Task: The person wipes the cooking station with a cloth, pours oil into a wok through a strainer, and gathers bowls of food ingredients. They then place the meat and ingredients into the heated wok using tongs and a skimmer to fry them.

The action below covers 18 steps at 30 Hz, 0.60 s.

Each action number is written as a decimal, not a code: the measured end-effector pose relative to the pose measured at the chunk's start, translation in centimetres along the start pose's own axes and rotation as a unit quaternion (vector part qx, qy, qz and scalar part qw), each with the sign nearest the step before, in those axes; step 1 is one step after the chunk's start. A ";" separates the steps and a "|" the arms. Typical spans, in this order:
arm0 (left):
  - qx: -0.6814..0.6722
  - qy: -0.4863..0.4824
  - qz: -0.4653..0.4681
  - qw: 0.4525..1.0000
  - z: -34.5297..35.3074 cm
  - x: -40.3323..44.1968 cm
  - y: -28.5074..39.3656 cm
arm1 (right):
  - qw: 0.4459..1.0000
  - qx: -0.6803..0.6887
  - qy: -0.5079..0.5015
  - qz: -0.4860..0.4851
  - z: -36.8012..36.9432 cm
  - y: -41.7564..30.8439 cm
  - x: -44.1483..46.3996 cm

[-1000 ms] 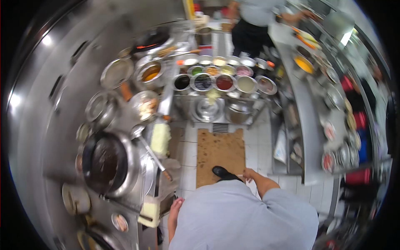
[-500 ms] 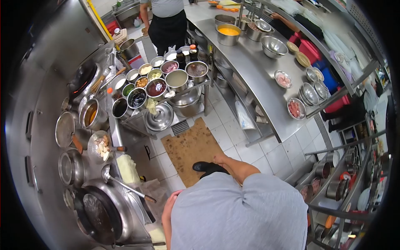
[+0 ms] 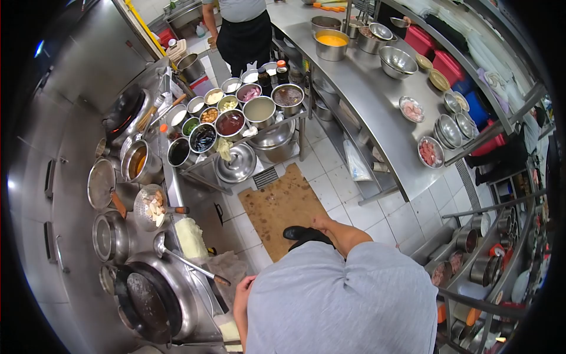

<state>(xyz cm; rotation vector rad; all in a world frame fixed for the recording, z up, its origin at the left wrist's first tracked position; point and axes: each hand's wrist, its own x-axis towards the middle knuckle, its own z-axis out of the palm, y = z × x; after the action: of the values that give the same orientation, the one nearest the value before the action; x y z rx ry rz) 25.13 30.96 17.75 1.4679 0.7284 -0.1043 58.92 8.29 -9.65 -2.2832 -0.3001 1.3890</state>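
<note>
My left hand (image 3: 243, 290) hangs at the left side of my grey shirt, beside the stove edge; its fingers are partly hidden by the shirt. My right hand (image 3: 322, 223) is in front of my body above the brown floor mat (image 3: 280, 206), small in view, and what its fingers hold, if anything, cannot be made out. Left of my left hand, a ladle (image 3: 194, 265) lies with its handle over the counter edge. A wok (image 3: 147, 301) sits on the stove, and a perforated strainer (image 3: 151, 207) holds pale food pieces.
Sauce and ingredient pots (image 3: 230, 123) crowd a cart ahead. A steel counter (image 3: 377, 112) on the right bears bowls of raw meat (image 3: 430, 152) and a pot of orange liquid (image 3: 331, 45). A person in a black apron (image 3: 244, 47) stands beyond the cart. Shelves of pans stand lower right.
The view has swung right since the first frame, bringing more of the right counter and lower-right shelves into sight. My right hand still hangs in front of me, my left by my side.
</note>
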 end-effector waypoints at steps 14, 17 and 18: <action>-0.030 -0.081 0.089 0.992 3.0 -0.4 -1.0 | 0.835 -0.124 0.498 -0.197 -20.6 -2.0 -8.4; -0.032 -0.104 0.111 0.988 4.8 -0.6 -2.1 | 0.794 -0.146 0.583 -0.089 -32.0 8.0 -2.9; -0.038 -0.085 0.115 0.989 4.6 -1.1 -2.3 | 0.761 -0.137 0.625 -0.110 -35.4 11.6 -2.3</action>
<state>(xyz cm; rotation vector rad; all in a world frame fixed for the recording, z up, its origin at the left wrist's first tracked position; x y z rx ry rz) 24.89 25.98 15.99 1.4403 0.4170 -0.0241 88.51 -12.05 0.50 -2.7195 -0.2883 -0.4910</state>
